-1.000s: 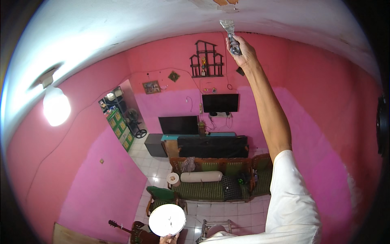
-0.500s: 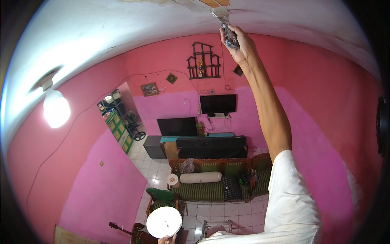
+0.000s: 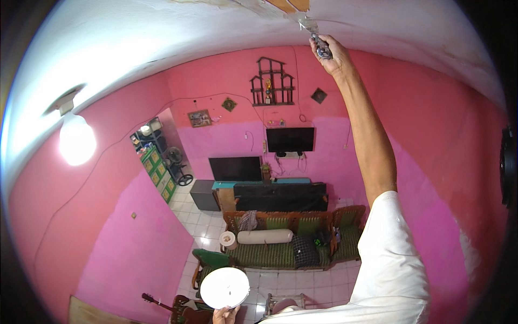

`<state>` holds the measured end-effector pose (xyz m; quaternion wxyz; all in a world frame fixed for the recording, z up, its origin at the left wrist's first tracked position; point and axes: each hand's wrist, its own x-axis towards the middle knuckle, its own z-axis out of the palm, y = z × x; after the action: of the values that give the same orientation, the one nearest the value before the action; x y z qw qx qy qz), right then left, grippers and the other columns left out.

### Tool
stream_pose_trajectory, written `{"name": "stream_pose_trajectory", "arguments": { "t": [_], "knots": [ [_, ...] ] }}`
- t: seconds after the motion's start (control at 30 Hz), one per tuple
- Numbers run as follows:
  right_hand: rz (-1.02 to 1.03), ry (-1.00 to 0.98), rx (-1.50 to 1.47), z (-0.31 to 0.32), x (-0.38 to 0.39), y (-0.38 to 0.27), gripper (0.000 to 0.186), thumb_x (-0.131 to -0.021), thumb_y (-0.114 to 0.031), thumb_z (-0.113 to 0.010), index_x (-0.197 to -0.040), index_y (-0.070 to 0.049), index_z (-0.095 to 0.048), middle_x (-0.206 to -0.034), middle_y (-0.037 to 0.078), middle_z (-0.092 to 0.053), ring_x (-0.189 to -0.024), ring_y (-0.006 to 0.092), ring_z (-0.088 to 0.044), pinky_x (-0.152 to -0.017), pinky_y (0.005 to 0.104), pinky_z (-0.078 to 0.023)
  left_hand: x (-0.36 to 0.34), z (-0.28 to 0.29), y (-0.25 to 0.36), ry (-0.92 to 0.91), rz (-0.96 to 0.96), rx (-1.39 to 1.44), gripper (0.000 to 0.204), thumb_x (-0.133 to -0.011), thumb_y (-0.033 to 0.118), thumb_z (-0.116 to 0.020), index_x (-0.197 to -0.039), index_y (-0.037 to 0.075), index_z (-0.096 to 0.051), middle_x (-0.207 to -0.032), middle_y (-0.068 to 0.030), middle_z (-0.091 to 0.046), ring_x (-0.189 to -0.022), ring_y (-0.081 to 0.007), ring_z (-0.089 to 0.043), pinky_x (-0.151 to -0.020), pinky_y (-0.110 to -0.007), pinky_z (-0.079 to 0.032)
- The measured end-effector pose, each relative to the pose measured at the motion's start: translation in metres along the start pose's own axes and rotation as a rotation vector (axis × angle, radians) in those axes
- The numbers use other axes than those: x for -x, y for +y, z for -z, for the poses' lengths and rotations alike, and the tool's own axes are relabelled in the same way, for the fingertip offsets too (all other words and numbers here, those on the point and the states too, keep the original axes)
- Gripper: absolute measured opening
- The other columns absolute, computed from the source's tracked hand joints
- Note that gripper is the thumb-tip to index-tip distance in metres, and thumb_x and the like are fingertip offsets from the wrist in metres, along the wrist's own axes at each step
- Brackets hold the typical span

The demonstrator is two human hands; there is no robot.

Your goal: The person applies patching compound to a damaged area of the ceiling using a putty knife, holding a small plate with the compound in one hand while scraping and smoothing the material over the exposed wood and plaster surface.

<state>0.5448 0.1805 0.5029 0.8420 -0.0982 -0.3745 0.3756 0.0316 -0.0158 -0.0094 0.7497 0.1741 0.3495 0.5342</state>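
Raised overhead, my right hand (image 3: 333, 56) grips the dark handle of a putty knife (image 3: 321, 47). The blade (image 3: 307, 24) is smeared with pale paste and meets the white ceiling (image 3: 216, 27) or lies very close to it. Just beyond the blade shows a bare tan-orange patch (image 3: 291, 4) in the ceiling. Low in the view, my left hand (image 3: 225, 315) holds a round white plate-like container (image 3: 224, 289) from its near edge, fingers wrapped round the rim. A few small dark marks show on its pale surface.
A lit bulb (image 3: 76, 139) hangs from the ceiling at left. Far below are a green striped sofa (image 3: 270, 255), a green chair (image 3: 211, 259), a guitar (image 3: 162, 303) and a stool or ladder top (image 3: 285, 300). Two screens (image 3: 290, 139) stand by the pink wall (image 3: 216, 141).
My right hand and the putty knife have moved right along the ceiling. The white container in my left hand has shifted slightly right and up.
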Motion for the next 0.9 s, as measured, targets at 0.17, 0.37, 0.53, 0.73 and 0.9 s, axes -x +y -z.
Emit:
{"name": "stream_pose_trajectory", "arguments": {
  "t": [0.17,0.37,0.53,0.73,0.9],
  "knots": [
    [-0.087,-0.082,0.123,-0.031,0.029,-0.018,0.015,-0.081,0.003,-0.052,-0.092,0.009,-0.044,-0.088,0.019,-0.054,-0.073,0.0259,-0.058,-0.061,0.0307,-0.056,-0.095,-0.050,-0.028,-0.299,0.171,0.016,0.053,-0.072,-0.007,-0.045,-0.123,-0.007,-0.032,-0.104,-0.0154,-0.051,-0.090,-0.0220,-0.054,-0.099,-0.052,-0.034],
    [-0.271,-0.239,0.186,-0.029,0.101,-0.037,0.028,-0.085,-0.004,-0.051,-0.106,0.012,-0.044,-0.096,0.017,-0.055,-0.074,0.0178,-0.057,-0.060,0.0225,-0.054,-0.195,-0.305,-0.061,-0.730,0.276,0.193,0.040,-0.088,0.005,-0.043,-0.125,-0.001,-0.031,-0.115,-0.0144,-0.040,-0.106,-0.0259,-0.043,-0.101,-0.047,-0.034],
    [-0.183,-0.154,0.547,-0.015,0.175,-0.022,0.033,-0.085,-0.013,-0.055,-0.109,0.008,-0.046,-0.092,0.011,-0.056,-0.068,0.0084,-0.055,-0.051,0.0151,-0.051,-0.214,-0.376,-0.037,-0.905,0.299,0.198,0.043,-0.081,-0.004,-0.043,-0.121,-0.006,-0.029,-0.123,-0.0173,-0.036,-0.108,-0.0240,-0.042,-0.097,-0.045,-0.040],
    [-0.214,0.104,0.629,0.052,0.205,-0.011,0.029,-0.081,-0.017,-0.059,-0.100,0.004,-0.052,-0.081,0.009,-0.059,-0.060,0.0102,-0.055,-0.047,0.0188,-0.047,-0.204,-0.339,-0.024,-0.890,0.279,0.080,0.044,-0.078,0.004,-0.055,-0.119,0.000,-0.039,-0.108,-0.0095,-0.047,-0.099,-0.0183,-0.046,-0.096,-0.042,-0.037],
    [-0.244,0.160,0.531,0.094,0.155,0.031,0.025,-0.079,-0.015,-0.061,-0.096,0.003,-0.055,-0.078,0.010,-0.059,-0.059,0.0125,-0.055,-0.046,0.0219,-0.046,-0.169,-0.230,-0.005,-0.696,0.249,-0.031,0.061,-0.073,-0.003,-0.053,-0.128,-0.003,-0.027,-0.122,-0.0146,-0.041,-0.106,-0.0246,-0.047,-0.097,-0.047,-0.036]
  ]
}}
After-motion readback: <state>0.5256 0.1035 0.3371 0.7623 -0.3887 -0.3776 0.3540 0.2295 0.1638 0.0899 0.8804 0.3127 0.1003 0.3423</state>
